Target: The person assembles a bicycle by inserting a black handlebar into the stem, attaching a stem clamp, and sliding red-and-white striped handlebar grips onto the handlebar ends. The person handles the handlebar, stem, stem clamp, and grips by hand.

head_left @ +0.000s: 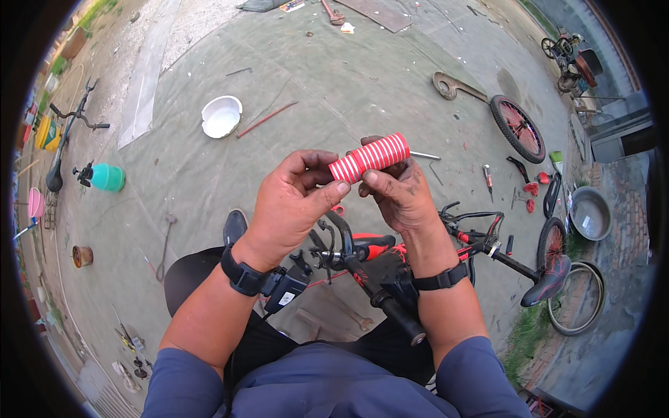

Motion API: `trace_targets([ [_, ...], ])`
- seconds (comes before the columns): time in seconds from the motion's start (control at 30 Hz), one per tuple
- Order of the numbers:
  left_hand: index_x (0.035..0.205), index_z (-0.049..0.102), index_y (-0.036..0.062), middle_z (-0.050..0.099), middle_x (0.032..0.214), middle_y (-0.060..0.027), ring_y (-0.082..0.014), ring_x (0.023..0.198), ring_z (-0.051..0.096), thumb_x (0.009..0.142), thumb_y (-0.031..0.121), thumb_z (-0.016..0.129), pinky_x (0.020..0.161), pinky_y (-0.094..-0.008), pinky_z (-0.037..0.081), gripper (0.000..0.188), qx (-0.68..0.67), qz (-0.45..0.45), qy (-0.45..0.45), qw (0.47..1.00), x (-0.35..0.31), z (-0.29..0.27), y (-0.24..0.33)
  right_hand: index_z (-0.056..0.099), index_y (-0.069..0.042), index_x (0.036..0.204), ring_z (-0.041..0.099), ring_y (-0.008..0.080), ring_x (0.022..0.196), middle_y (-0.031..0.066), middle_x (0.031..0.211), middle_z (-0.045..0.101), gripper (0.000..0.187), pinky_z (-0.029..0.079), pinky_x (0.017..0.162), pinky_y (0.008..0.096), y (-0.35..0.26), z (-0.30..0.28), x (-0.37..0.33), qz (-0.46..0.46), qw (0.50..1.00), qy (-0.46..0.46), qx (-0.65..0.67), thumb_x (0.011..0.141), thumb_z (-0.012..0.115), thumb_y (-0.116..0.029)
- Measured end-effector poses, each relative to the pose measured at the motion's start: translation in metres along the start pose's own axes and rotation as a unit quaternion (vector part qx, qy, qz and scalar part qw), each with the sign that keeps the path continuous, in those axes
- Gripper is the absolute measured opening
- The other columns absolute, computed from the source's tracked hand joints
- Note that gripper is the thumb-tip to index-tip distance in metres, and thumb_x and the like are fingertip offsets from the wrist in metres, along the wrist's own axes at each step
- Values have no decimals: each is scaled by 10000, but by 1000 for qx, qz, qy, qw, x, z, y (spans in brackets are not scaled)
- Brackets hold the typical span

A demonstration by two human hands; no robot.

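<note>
Both hands hold a red-and-white striped tube (369,157) out in front of me, tilted with its right end farther away. My left hand (293,195) is closed, pinching the tube's left end between thumb and fingers. My right hand (398,191) is closed around its middle and right part, thumb on the near side. Fingers partly hide the tube's far side. Past my right hand shows a thin metal rod (425,155); where its other end lies is hidden. Below my hands is a red-and-black bicycle, its handlebar (355,268) between my forearms.
A bicycle wheel (518,129) and a large wrench (456,87) lie at the far right. Nearer are a grey basin (589,213) and a bicycle saddle (548,280). Leftward are a white bowl (221,117), a teal spray bottle (108,177) and a rusty can (82,256).
</note>
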State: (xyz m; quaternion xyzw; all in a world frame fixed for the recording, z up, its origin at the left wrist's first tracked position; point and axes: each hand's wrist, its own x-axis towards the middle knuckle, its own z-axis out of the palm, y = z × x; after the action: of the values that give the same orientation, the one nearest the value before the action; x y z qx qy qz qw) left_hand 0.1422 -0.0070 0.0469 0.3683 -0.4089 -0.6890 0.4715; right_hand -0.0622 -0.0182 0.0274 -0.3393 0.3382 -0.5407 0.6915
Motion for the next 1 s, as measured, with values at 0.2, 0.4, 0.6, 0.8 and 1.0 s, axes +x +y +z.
trace_targets([
  [0.2,1305,596,-22,709,1152,-93,-125,1034,665,957,72,758,867,-280,558,394,6,18,2,1000,0,-2,-1,620,-24,1267,660,134,912,51,1048,712,468,537,737,289,0,0,0,-8,1000,-3,-8,854,838,-56],
  [0.4,1299,599,-20,708,1145,-89,-125,1021,672,962,77,756,844,-279,570,384,9,18,17,1000,2,0,-2,615,-20,1255,659,124,911,52,1041,710,456,532,717,274,2,0,1,-17,1000,7,-17,857,835,-52],
  [0.6,1277,589,-29,683,1147,-79,-128,1014,686,962,84,757,801,-282,602,374,1,24,29,999,4,1,-5,609,-16,1257,669,123,888,54,1025,715,472,530,686,266,3,1,3,-31,998,22,-41,852,846,-70],
  [0.8,1279,584,-36,679,1151,-79,-122,997,684,958,94,768,798,-278,595,392,11,30,40,999,6,1,-5,596,-17,1258,681,131,883,55,1011,720,504,531,667,269,3,4,4,-37,998,35,-48,840,863,-100],
  [1.0,1291,592,-23,688,1166,-102,-101,973,674,937,90,792,767,-251,575,421,18,30,28,999,5,4,-8,592,-45,1253,710,163,909,62,1041,721,516,535,641,266,3,5,5,1,999,53,5,835,874,-154],
])
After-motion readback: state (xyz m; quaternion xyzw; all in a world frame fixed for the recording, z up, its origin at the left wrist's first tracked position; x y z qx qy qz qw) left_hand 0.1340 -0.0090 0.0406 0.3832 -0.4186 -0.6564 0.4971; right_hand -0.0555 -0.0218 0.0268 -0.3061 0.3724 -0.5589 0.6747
